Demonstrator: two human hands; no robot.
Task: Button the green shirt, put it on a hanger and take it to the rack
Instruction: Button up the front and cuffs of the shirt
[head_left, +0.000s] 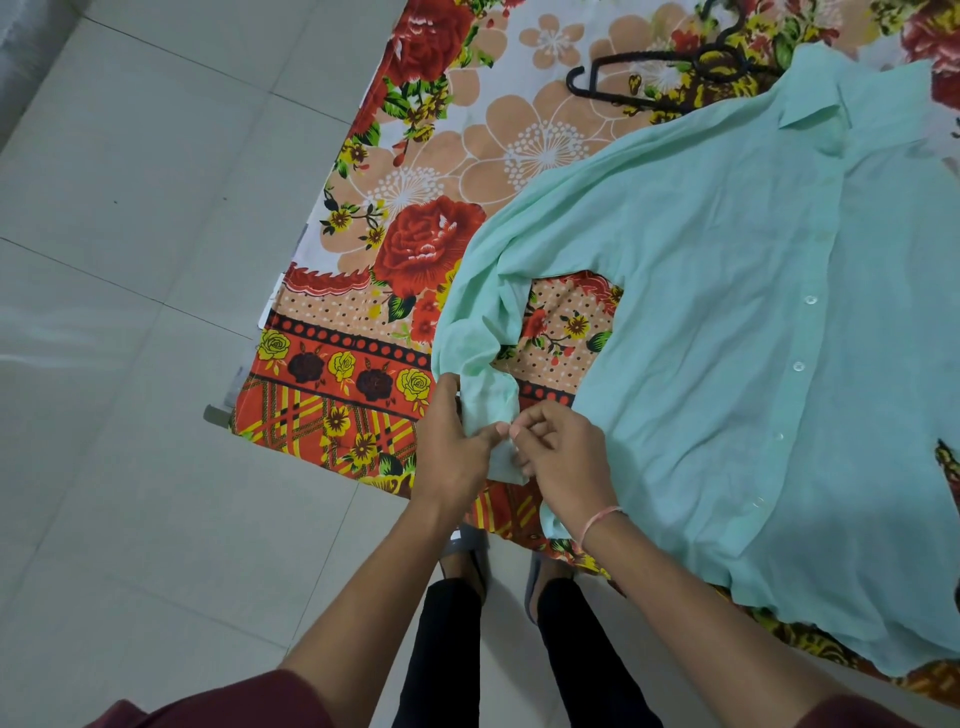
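The light mint-green cotton shirt (727, 312) lay flat on the bed with the red and orange flowered sheet (415, 182), its front buttons (798, 366) facing up. One sleeve was bent toward the bed's near edge. There the left hand (452, 447) and the right hand (561, 457) both pinched the sleeve cuff (501, 465) with curled fingertips. The cuff button itself was hidden between the fingers.

I think the step was closing this cuff. The cuff hung at the very edge, so a strong pull could drag the sleeve, and then the body, off toward the pale tiled floor (130, 260). The thin cloth could also fold, so the button might miss its hole. The black plastic hanger (644, 55) lay partly under the shoulder, and lifting the shirt carelessly could catch on it.
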